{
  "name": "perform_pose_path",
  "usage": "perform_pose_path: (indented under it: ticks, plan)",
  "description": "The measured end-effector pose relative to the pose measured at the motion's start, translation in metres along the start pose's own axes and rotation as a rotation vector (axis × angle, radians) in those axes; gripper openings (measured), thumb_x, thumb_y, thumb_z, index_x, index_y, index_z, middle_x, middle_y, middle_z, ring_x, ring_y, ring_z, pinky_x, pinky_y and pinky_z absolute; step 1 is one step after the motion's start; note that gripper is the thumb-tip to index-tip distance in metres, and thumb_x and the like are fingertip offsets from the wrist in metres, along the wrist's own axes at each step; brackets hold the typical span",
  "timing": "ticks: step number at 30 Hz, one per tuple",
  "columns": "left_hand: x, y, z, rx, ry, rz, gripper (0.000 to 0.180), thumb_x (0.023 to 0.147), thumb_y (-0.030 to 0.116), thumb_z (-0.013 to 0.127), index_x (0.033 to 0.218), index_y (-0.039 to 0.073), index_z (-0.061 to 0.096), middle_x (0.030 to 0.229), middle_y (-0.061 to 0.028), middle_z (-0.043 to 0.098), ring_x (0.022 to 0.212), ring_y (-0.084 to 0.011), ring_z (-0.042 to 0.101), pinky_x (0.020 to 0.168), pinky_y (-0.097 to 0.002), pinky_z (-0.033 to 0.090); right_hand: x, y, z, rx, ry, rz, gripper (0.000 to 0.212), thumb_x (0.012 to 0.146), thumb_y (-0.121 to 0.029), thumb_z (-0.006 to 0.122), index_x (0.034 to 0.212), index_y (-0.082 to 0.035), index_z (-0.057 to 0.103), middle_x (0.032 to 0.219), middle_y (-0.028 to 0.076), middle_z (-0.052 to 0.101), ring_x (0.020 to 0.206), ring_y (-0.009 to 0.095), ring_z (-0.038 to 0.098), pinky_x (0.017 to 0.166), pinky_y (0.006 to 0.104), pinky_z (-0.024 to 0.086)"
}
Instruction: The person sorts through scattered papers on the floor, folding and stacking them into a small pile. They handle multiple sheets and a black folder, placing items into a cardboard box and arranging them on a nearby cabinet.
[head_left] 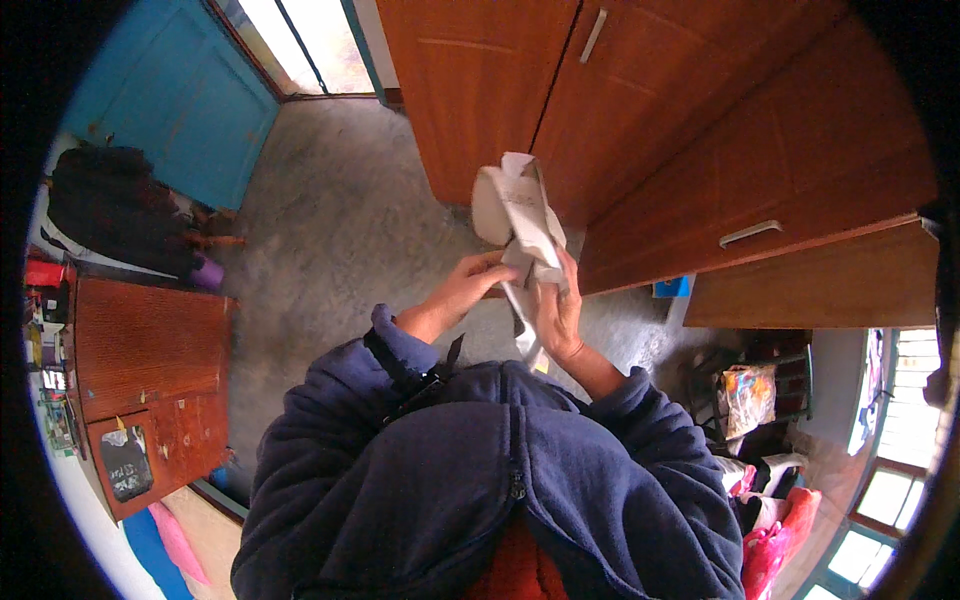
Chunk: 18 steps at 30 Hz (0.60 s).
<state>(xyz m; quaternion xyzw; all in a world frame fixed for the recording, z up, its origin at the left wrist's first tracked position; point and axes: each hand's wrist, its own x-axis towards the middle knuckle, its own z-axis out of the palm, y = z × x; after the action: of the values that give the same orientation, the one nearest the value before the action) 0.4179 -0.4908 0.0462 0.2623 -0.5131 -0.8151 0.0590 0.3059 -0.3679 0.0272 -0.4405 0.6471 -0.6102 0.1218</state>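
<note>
Grey concrete floor [330,210], wooden cupboards [640,110]; both hands' fingers [490,268] gripping white cloth [520,215].

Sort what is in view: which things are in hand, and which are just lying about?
In hand: white cloth, held by left hand and right hand.

Lying about: wooden cupboard, small wooden cabinet, black bag, colourful bag.

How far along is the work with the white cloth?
In hand: both the left hand and right hand grip a crumpled white cloth before the wooden cabinet. No neat fold shows; it hangs bunched, so straightening and folding remain.
</note>
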Motion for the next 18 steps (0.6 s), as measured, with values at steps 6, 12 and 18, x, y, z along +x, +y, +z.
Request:
perform_pose_path:
  ticks: [6, 12, 18]
  plan:
    - [-0.005, -0.006, 0.004, -0.192, 0.004, 0.014, 0.036, 0.095, 0.037, 0.047, 0.121, 0.013, 0.052, 0.112, -0.0001, 0.059, 0.099, -0.0134, 0.057, 0.08, -0.0298, 0.047, -0.011, 0.008, 0.001, 0.29, 0.11, 0.181, 0.037, 0.095, -0.009, 0.04, 0.132, -0.002, 0.04, 0.125, 0.008, 0.045, 0.115, 0.018, 0.044, 0.097, 0.0297, 0.035]
    - [0.004, -0.017, 0.015, 0.019, 0.143, 0.147, 0.03, 0.088, 0.019, 0.056, 0.114, 0.005, 0.055, 0.101, -0.0027, 0.062, 0.087, -0.0114, 0.059, 0.072, -0.0305, 0.05, -0.009, 0.008, -0.005, 0.25, 0.067, 0.146, 0.038, 0.095, -0.013, 0.04, 0.13, 0.0, 0.04, 0.121, 0.008, 0.05, 0.113, 0.017, 0.045, 0.097, 0.0293, 0.035]
    - [0.021, -0.03, -0.001, 0.425, 0.286, 0.095, 0.029, 0.078, 0.007, 0.057, 0.102, -0.007, 0.055, 0.085, -0.0179, 0.064, 0.076, -0.025, 0.064, 0.065, -0.0373, 0.05, -0.014, 0.008, -0.005, 0.332, -0.023, 0.277, 0.041, 0.092, -0.005, 0.038, 0.132, 0.002, 0.038, 0.124, 0.008, 0.047, 0.114, 0.015, 0.044, 0.098, 0.0265, 0.033]
